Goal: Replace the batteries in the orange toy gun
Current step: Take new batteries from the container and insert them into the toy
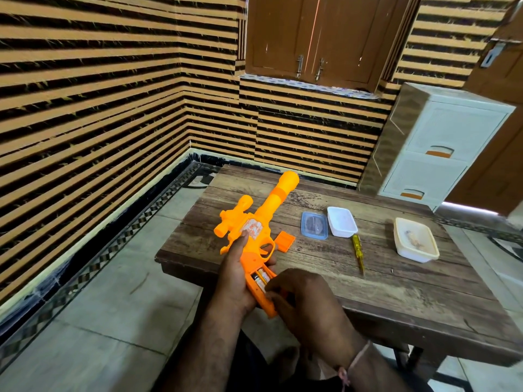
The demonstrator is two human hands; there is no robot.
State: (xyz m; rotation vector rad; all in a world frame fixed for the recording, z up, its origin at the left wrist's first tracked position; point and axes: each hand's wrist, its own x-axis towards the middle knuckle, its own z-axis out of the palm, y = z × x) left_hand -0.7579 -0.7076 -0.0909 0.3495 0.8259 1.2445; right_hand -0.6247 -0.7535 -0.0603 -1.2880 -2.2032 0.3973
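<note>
Orange plastic toy gun (pixel 256 222) over brown weathered wooden table (pixel 396 284).
Nearby: yellow-handled screwdriver (pixel 357 251), blue clear lid (pixel 314 224), white plastic tub (pixel 342 222), cream rectangular tub (pixel 415 239), flat orange cover (pixel 284 240); black-and-tan striped wall (pixel 99 108).

The orange toy gun (pixel 256 222) is raised over the table's (pixel 368 292) near-left corner, muzzle toward the far edge, grip compartment open (batteries (pixel 261 278) showing); its cover (pixel 285 241) lies beside it.

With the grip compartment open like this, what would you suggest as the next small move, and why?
Probably pry one battery out with the right hand: the cover lies on the table, cells sit exposed, and the left hand grips the toy gun.
</note>
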